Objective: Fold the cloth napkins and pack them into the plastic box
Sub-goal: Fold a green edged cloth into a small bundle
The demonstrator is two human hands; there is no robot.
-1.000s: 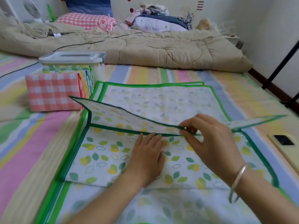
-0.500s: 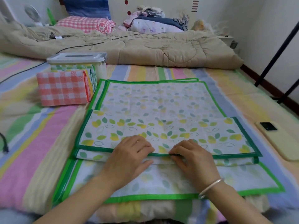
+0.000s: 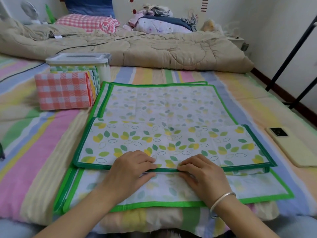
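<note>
Soft, even daylight fills the room, bright enough that colours read clearly. Shadows are faint and blurred at the edges: a thin dark line under the near hem of the folded napkin [image 3: 171,143], and small patches beneath the left hand [image 3: 132,167] and right hand [image 3: 202,174], which pinch that hem. The lid of the plastic box [image 3: 78,58] carries a pale sheen. The whole picture is slightly soft, softest along the bottom edge. Wide-angle bending bows the stripes of the bed [image 3: 34,143] at the left and tilts the black rail [image 3: 291,54] at the right.
</note>
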